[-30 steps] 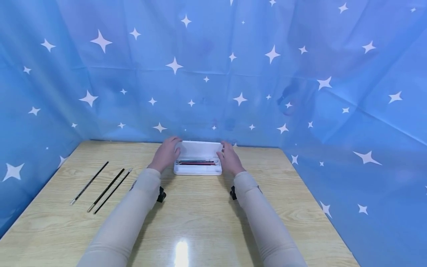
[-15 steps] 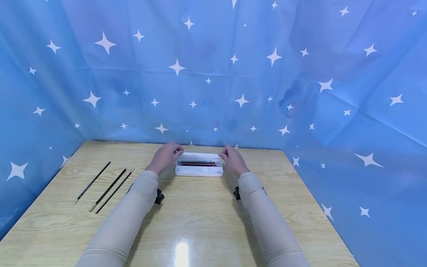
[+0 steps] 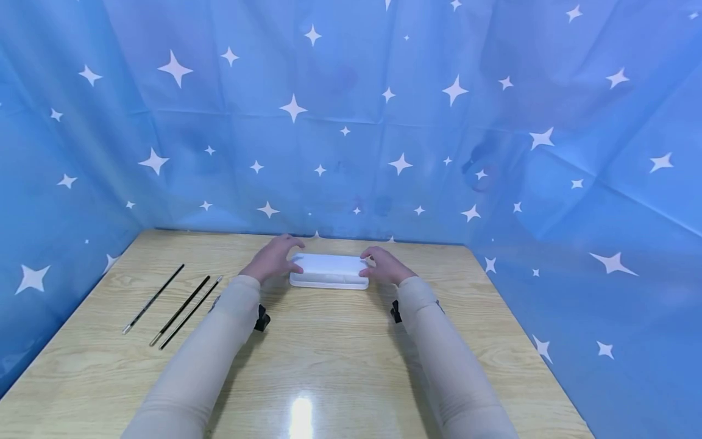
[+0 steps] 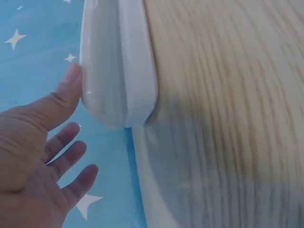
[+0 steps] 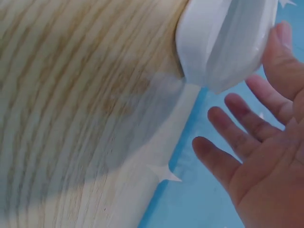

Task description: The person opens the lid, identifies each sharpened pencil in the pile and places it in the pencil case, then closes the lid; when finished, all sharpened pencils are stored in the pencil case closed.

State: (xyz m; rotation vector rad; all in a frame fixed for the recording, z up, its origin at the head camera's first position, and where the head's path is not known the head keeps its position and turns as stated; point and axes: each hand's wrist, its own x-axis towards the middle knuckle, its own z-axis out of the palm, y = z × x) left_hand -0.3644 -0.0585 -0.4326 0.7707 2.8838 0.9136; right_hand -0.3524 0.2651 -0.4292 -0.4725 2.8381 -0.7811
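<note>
A white pencil case lies near the far edge of the table, its lid tipped forward over the base with a narrow gap along the front. The pencils inside are hidden. At the case's left end is my left hand; in the left wrist view its thumb touches the lid edge and the other fingers are spread apart. My right hand is at the opposite end, with the thumb against the lid edge and the remaining fingers extended below it.
Three dark pencils lie on the left of the wooden table: one farther left, then a middle pencil and a right pencil close together. A blue star-patterned curtain hangs behind the table and along its sides.
The lid has swung from standing upright at the back to down over the base, covering the pencils. Both hands moved with it, their thumbs coming toward the front.
</note>
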